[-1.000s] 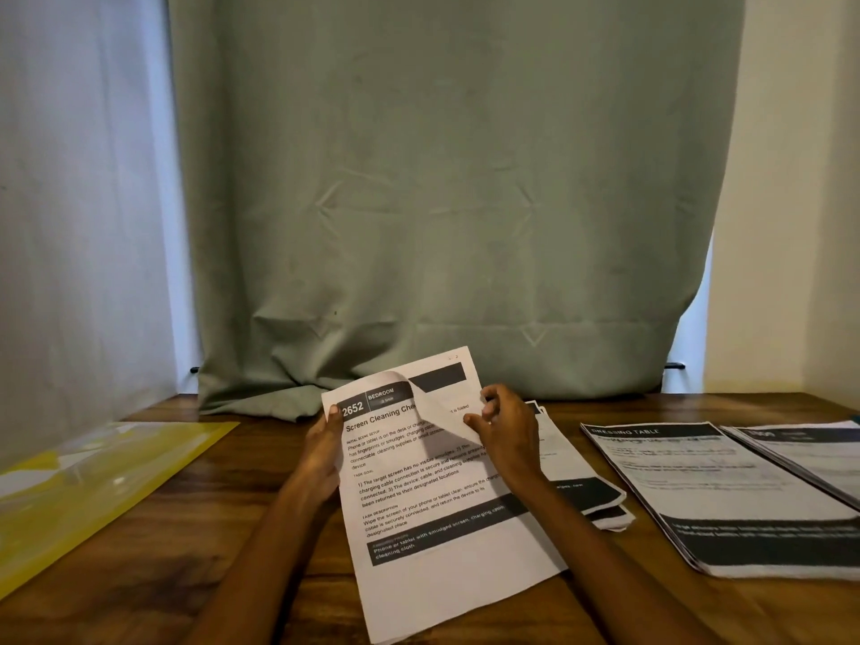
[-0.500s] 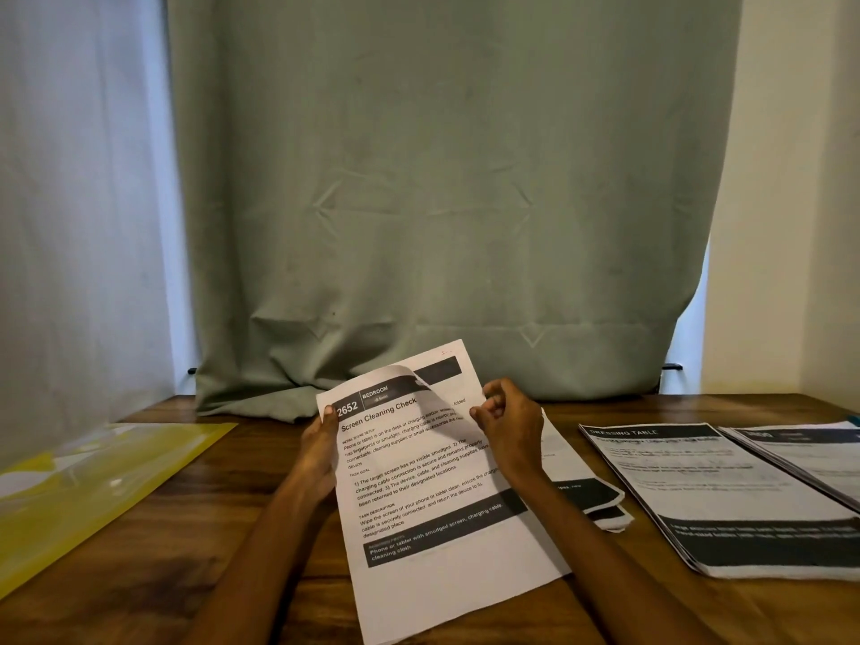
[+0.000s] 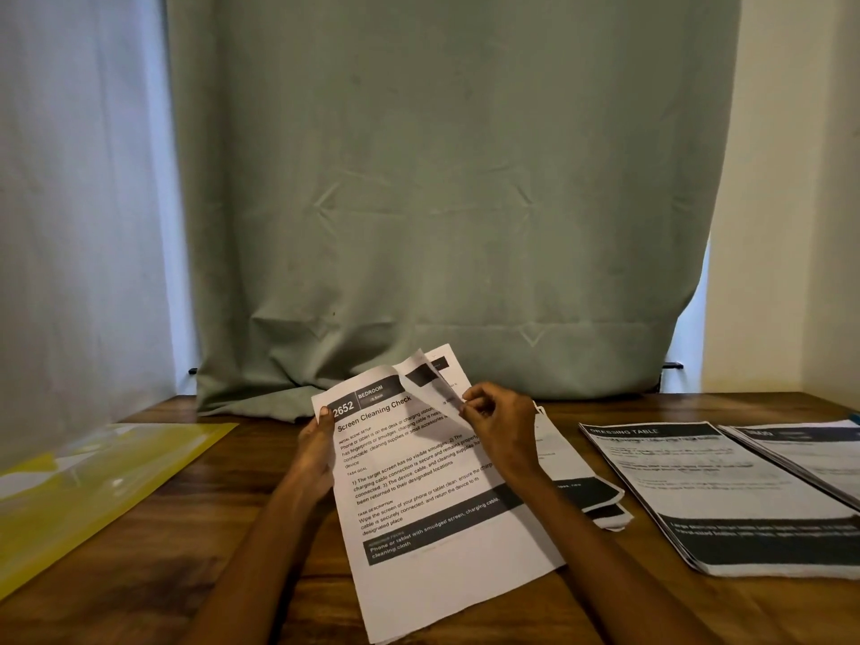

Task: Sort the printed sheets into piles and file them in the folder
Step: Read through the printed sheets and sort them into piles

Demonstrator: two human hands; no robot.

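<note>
Head view: left hand (image 3: pixel 315 451) holds the sheaf (image 3: pixel 433 505) by its left edge, thumb on the header, near the desk's (image 3: pixel 195 528) front middle. Right hand (image 3: pixel 500 428) pinches the top sheet's (image 3: pixel 419 379) upper right corner, now peeled further back than a second ago, showing the sheet under it. Separation looks under way; next comes lifting it off to a pile. Loose sheets (image 3: pixel 591 495) lie under the right arm, two piles (image 3: pixel 716 495) at the right edge, folder (image 3: pixel 93 481) at the left edge.
</note>
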